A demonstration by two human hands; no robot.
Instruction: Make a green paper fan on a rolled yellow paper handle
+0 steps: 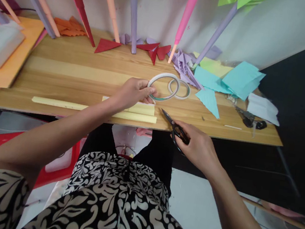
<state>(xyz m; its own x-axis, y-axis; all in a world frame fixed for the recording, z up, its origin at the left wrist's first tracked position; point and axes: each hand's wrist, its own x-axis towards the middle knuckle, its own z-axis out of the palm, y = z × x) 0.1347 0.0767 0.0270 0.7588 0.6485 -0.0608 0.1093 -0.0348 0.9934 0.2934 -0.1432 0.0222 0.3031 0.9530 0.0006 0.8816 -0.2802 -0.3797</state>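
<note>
— So, what's in the left hand (136,92)?
— One slim, smooth ring of tape (164,75), pinched between thumb and fingers over the wood-grained worktop (72,77); a second ring (188,92) shows just to its right.
— And the right hand (200,145)?
— Curled round the black handles of pointed scissors (173,123), at the worktop's front edge.
— Any paper?
— Narrow pale-yellow strip (56,103) beneath the left forearm, creased turquoise sheets (240,81) back right.

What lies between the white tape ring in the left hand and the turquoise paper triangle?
Head view: a second white tape ring, on the wooden tabletop.
</note>
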